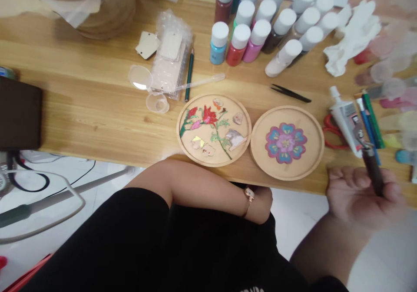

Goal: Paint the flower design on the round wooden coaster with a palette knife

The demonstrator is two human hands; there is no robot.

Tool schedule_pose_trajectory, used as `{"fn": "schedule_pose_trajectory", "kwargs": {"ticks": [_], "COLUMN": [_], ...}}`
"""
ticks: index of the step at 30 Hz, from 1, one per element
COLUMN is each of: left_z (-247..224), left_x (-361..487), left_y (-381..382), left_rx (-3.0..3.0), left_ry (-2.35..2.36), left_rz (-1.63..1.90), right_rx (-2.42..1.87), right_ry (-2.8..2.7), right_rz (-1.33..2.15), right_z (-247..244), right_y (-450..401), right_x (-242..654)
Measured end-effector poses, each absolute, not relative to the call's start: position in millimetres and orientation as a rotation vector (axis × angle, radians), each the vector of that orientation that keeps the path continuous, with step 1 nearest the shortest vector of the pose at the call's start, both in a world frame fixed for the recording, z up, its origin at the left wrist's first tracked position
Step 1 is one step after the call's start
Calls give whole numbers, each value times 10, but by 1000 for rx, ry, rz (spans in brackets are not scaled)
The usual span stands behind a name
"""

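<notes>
One dark-handled tool [373, 170] sits clasped in my R hand [361, 196], near the white tube [347, 116]; prob. light, stiff, best held mid-handle (metal tip looks thin). L hand [263, 200]: can't tell its grip, fingers hidden; nearby flower tray [321, 142] looks rigid, rim best.

A wooden table [97, 123] above a white floor [301, 214].

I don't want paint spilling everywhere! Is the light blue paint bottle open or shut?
Shut. The light blue bottle stands upright, and its white cap is on top.
</notes>
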State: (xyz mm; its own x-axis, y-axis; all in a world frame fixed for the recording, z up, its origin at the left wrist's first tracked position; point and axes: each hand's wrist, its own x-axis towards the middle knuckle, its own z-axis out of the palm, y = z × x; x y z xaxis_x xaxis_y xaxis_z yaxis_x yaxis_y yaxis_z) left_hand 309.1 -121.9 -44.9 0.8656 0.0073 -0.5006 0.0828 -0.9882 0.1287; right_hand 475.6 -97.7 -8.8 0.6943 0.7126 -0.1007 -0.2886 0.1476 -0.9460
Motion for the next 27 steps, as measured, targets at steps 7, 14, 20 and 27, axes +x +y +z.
{"fn": "schedule_pose_trajectory", "kwargs": {"ticks": [7, 14, 20, 27], "left_z": [-499, -567, -578, -617], "left_x": [3096, 3109, 3099, 3110], "left_y": [-1261, -1304, -1307, -1339], "left_rx": [2890, 2916, 2924, 2887], "left_ry": [87, 122, 134, 173], "left_rz": [-737, -682, -654, -648], "right_rx": [-1220, -1218, -1194, -1195], "right_ry": [-423, -435, -450, -442], "right_rz": [764, 749, 763, 762], "right_z": [-120, -149, -125, -143], "right_y": [-1000, -1002, -1017, -1021], "right_x": [4770, 4788, 4787, 4797]}}
